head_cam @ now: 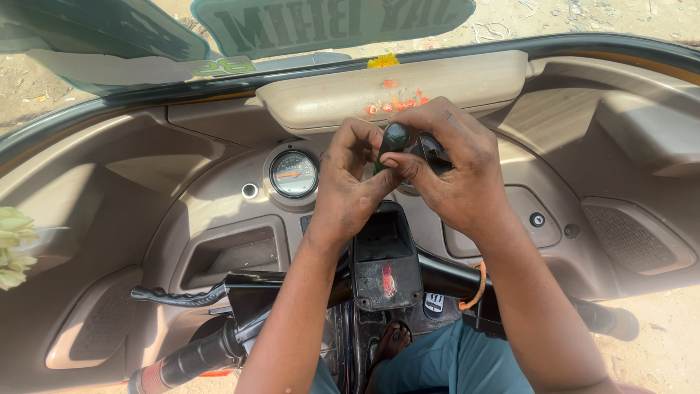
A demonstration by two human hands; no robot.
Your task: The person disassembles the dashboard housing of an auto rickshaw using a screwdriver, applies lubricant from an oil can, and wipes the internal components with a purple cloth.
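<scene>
Both of my hands meet in front of the beige dashboard (219,182) of a small three-wheeled vehicle. My right hand (452,160) grips the dark rounded handle of a screwdriver (392,142), whose green shaft points down towards the panel. My left hand (350,182) closes around the lower part of the same tool, thumb against the shaft. The tip of the tool is hidden behind my fingers. Below my hands sits a black rectangular housing (385,259) with a red mark, mounted on the black handlebar (255,292).
A round speedometer (294,174) sits left of my hands, a small round button (250,191) beside it. Orange and red flower petals (394,102) lie on the dashboard's top ledge. The left grip (193,357), a brake lever (175,297), a white flower garland (13,248) and my bare foot (394,341) show.
</scene>
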